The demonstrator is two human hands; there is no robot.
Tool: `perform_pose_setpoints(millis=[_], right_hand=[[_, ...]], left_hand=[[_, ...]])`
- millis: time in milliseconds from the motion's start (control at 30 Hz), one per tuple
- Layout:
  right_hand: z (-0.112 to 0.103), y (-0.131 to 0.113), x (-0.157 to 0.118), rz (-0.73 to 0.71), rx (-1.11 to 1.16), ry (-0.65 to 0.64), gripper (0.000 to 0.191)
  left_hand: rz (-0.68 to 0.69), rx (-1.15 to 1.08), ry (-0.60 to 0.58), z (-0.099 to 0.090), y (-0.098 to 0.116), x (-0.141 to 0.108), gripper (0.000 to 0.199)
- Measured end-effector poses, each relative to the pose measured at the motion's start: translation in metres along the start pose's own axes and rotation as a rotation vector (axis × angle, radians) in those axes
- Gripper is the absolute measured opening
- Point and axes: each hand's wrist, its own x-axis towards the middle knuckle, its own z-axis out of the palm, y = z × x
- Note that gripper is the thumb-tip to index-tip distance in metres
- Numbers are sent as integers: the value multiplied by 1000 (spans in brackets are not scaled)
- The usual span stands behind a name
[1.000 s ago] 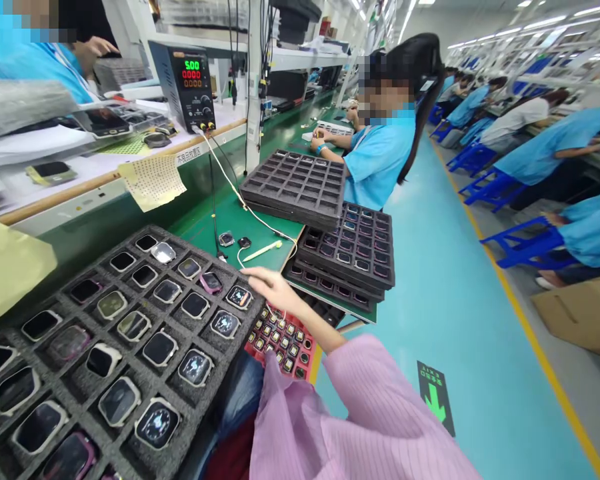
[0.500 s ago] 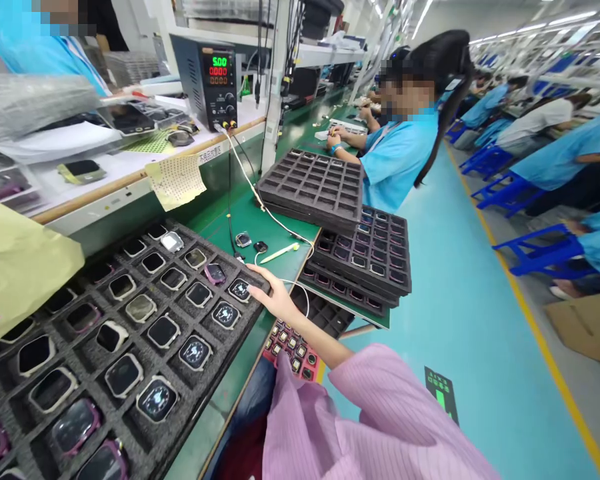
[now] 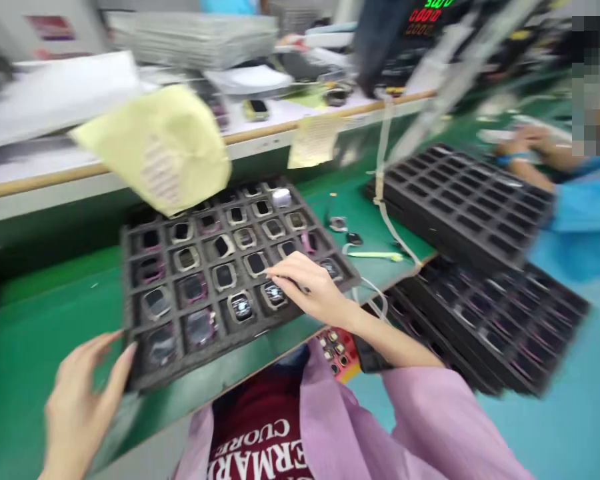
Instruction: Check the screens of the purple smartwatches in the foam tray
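A black foam tray [image 3: 250,333] lies on the green bench, its compartments holding several smartwatches with pale or purple cases. At the tray's left edge is my left hand [image 3: 83,393], thumb and fingers apart, fingertips against the rim. My right hand [image 3: 313,287] reaches over the front right part of the tray, its fingers stretched out. Its thumb and fingertips are just above a smartwatch [image 3: 274,294] with a lit dial and partly cover it; whether they touch it, I cannot tell. Beside that, another smartwatch [image 3: 241,307] also shows a lit dial.
Stacked foam trays [image 3: 460,200] stand to the right, with more watch-filled trays [image 3: 500,327] below. A green pen [image 3: 375,256], a white cable [image 3: 393,230] and small parts lie between. Yellow paper [image 3: 165,147] overhangs the tray's back. A co-worker's hands [image 3: 525,143] are far right.
The view has swung left and blurred. My right hand has moved from the tray's right edge in over the watches. My left hand has come into view at the tray's left edge.
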Motion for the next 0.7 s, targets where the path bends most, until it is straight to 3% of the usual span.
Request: perform_pose_setpoints(millis=[100,200,267,333,433,567,700], right_hand=[[42,-5,43,-236,28,-328,22],[86,-17,68,-362,-84,-532,21],[105,-28,73,-359,-246,-605,19],[114,-39,71,-271,-392,-632,17],[115,-49,63,-129,-469,-628,20],[111,-45,56,25,-211,-551,34],[105,-39,55,36,-65,-532,15]], left_hand=[[198,237,-22,3,-1,5,18],[180,435,-155,6,6,17,24],[154,531,-174,9,13,19,28],[147,540,-158,12,19,17,30],[147,354,-125,15,17,12,28],[72,50,-187,10,9,16,24],[52,-148,-272,4,10,20,17]])
